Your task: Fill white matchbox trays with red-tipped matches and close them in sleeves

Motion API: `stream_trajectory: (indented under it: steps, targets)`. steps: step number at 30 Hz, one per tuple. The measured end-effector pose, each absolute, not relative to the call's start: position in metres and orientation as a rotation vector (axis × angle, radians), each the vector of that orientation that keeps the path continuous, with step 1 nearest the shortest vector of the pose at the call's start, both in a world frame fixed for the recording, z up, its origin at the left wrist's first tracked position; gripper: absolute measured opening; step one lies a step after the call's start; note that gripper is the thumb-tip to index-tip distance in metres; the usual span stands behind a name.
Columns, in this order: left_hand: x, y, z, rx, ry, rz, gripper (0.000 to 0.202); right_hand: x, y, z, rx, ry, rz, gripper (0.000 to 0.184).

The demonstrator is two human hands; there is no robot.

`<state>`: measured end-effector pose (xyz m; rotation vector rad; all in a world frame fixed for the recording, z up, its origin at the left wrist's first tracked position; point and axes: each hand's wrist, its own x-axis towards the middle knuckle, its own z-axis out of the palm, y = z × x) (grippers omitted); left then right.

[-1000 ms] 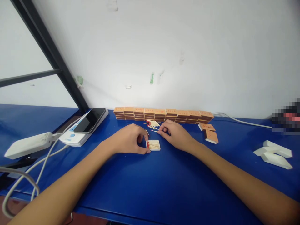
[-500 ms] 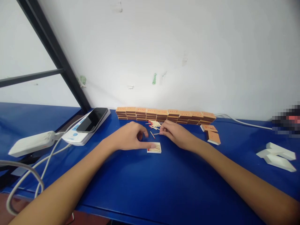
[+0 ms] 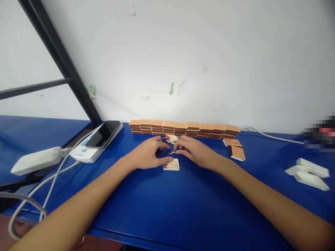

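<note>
A small white matchbox tray [image 3: 176,168] lies on the blue table, filled with red-tipped matches [image 3: 171,164]. My left hand [image 3: 150,152] is at its upper left, thumb by the tray's far rim and fingers curved apart, holding nothing I can see. Above the tray, my right hand [image 3: 192,148] pinches a match [image 3: 172,152] between thumb and fingers, its red head pointing left. Just beyond both hands is a loose pile of matches [image 3: 171,138], partly covered by the right fingers.
Stacked matchboxes [image 3: 180,127] form a low row along the wall. Two separate matchboxes [image 3: 237,152] lie to the right, with white empty trays [image 3: 311,174] farther right. At the left are a phone [image 3: 103,134] on a white device, a white power bank [image 3: 36,160] and looping cables [image 3: 53,181].
My right hand has shifted slightly left and toward me, with matchstick between its fingertips. The match that lay loose between the hands no longer shows separately. My left thumb has drawn slightly back.
</note>
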<state>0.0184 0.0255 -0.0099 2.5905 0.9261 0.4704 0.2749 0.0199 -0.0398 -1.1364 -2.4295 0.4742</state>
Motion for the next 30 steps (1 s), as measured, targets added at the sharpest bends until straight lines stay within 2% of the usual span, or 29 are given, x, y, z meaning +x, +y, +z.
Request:
stream_trajectory:
  steps: [3, 12, 15, 20, 26, 30]
  targets:
    - [0.014, 0.026, -0.002, 2.542, 0.926, 0.409, 0.054, 0.275, 0.018, -0.039, -1.196, -2.429, 0.449, 0.012]
    - [0.009, 0.017, 0.018, 2.4, 0.946, 0.246, 0.059, 0.269, -0.013, -0.016, -1.256, -2.368, 0.407, 0.013]
    - [0.009, 0.015, 0.02, 2.409, 0.892, 0.184, 0.056, 0.261, -0.027, -0.01, -1.247, -2.367, 0.428, 0.012]
    - [0.015, 0.014, 0.013, 2.429, 0.827, 0.212, 0.036, 0.246, -0.044, -0.012, -1.273, -2.425, 0.445, 0.01]
    - [0.017, 0.015, 0.007, 2.444, 0.809, 0.284, 0.032, 0.254, -0.025, -0.024, -1.269, -2.281, 0.434, 0.01]
    - [0.015, 0.016, 0.006, 2.447, 0.82, 0.297, 0.033, 0.261, 0.004, -0.039, -1.371, -2.144, 0.289, 0.007]
